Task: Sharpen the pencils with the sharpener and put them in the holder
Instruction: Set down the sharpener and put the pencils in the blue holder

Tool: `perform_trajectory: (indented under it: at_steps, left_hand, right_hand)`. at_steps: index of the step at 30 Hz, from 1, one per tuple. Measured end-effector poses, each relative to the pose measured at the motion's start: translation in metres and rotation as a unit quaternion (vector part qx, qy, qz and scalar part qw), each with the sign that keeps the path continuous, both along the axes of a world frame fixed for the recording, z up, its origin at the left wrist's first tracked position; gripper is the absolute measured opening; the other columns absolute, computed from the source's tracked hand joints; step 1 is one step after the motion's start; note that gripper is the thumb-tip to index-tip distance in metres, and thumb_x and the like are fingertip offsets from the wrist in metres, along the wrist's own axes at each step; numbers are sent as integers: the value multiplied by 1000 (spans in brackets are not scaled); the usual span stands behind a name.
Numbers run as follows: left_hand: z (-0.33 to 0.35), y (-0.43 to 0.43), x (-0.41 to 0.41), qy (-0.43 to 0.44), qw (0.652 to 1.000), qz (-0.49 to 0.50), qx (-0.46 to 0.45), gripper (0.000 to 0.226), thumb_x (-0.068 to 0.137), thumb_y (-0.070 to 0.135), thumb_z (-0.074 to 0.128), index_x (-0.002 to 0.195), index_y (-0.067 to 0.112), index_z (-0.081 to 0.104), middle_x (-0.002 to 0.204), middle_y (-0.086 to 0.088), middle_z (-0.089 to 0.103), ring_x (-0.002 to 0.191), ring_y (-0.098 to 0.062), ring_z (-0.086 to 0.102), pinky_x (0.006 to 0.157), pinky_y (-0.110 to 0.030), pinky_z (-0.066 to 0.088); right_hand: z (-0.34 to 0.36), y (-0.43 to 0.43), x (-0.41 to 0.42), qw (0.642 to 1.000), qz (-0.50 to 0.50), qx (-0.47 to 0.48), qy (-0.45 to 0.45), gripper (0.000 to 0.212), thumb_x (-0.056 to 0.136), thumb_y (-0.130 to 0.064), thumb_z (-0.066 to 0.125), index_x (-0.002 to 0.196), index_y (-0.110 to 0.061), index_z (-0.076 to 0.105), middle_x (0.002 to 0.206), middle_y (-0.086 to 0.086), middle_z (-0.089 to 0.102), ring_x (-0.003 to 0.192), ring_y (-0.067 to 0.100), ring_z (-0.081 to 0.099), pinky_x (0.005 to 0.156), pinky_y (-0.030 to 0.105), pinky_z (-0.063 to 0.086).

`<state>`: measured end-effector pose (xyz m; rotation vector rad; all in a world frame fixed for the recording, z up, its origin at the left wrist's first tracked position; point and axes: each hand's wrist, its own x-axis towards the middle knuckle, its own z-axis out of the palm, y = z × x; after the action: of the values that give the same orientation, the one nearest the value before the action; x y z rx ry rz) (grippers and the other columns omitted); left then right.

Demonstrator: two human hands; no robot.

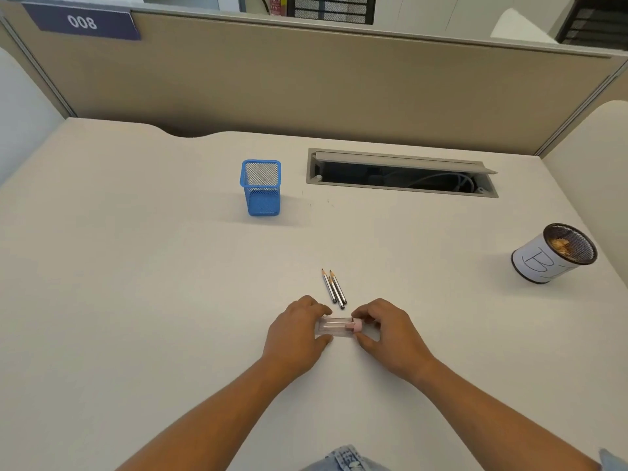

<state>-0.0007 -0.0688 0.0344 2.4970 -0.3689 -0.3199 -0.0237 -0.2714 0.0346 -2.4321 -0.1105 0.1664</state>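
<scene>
Clear plastic with a pink end, the sharpener [338, 326] lies on the desk [136, 266] pinched between the left hand [297, 334] and right hand [387, 334], two pencils [334, 288] just beyond it, the blue mesh holder [261, 188] standing farther back.

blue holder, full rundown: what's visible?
The blue holder is a square mesh cup, apparently metal, with a solid blue rim. It stands upright on the desk, far from both hands, left of the cable slot. No pencils show inside it, and nothing touches it except the desk.
</scene>
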Motion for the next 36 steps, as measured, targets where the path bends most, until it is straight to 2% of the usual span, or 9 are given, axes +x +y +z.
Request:
perform_trajectory:
  at_steps: [4, 6, 9, 13, 17, 21, 25, 31, 36]
  left_hand:
    - [2, 3, 2, -10, 1000, 0, -10, 59, 76, 41, 74, 130, 32, 51, 120, 12, 52, 112, -10, 53, 87, -26, 49]
    - [4, 6, 3, -9, 1000, 10, -19, 66, 71, 50, 76, 130, 33, 51, 120, 14, 52, 110, -8, 54, 87, -28, 50]
    - [7, 10, 5, 15, 998, 45, -50, 68, 68, 59, 75, 127, 34, 52, 116, 17, 52, 102, -5, 56, 84, -26, 50]
    - [12, 11, 19, 76, 982, 132, -109, 52, 75, 57, 71, 119, 32, 57, 108, 14, 59, 88, -6, 58, 78, -26, 49]
    - [13, 6, 45, 93, 978, 162, -94, 35, 84, 47, 67, 110, 25, 59, 97, 9, 67, 88, -14, 63, 80, -34, 53]
    - [9, -8, 65, 111, 976, 178, -53, 22, 86, 40, 66, 96, 22, 60, 89, 4, 66, 85, -19, 64, 77, -33, 54]
    - [7, -22, 77, 108, 975, 193, -27, 28, 82, 44, 69, 84, 19, 57, 84, 1, 64, 79, -20, 61, 64, -29, 46]
    - [5, -30, 89, 110, 968, 220, -45, 27, 79, 33, 75, 85, 15, 56, 87, -1, 61, 78, -20, 58, 65, -27, 42]
    - [6, -32, 98, 115, 965, 232, -35, 14, 78, 20, 67, 87, 12, 60, 83, -2, 64, 74, -23, 65, 64, -31, 54]
  right_hand:
    - [3, -1, -3, 999, -35, 17, 33, 62, 69, -42, 84, 123, -25, 60, 107, -8, 59, 93, 3, 58, 84, 20, 49]
    - [4, -3, -4, 996, -81, 35, 34, 68, 70, -51, 80, 128, -23, 57, 111, -8, 58, 95, 3, 58, 80, 16, 47]
    - [8, -7, -3, 983, -157, 81, 46, 54, 80, -41, 76, 126, -16, 61, 111, -2, 64, 96, 10, 62, 78, 17, 47]
    - [16, -10, 11, 969, -213, 112, 54, 35, 84, -29, 76, 114, -15, 67, 103, 0, 69, 87, 11, 65, 79, 20, 50]
    - [25, -4, 34, 980, -181, 54, 57, 24, 83, -21, 76, 105, -15, 69, 92, -3, 69, 75, 6, 64, 70, 13, 47]
    - [27, 11, 61, 985, -116, -50, 117, 28, 78, -27, 78, 102, -16, 68, 91, -3, 67, 85, 16, 65, 81, 29, 53]
    - [23, 26, 77, 979, -96, -87, 154, 33, 68, -33, 82, 92, -19, 65, 89, -1, 68, 83, 19, 66, 75, 35, 56]
    - [17, 27, 89, 978, -106, -114, 138, 17, 73, -22, 71, 89, -18, 66, 90, 1, 71, 83, 24, 67, 75, 37, 58]
    - [18, 26, 95, 974, -117, -145, 132, 16, 75, -18, 65, 91, -18, 66, 90, 3, 70, 83, 26, 65, 72, 35, 56]
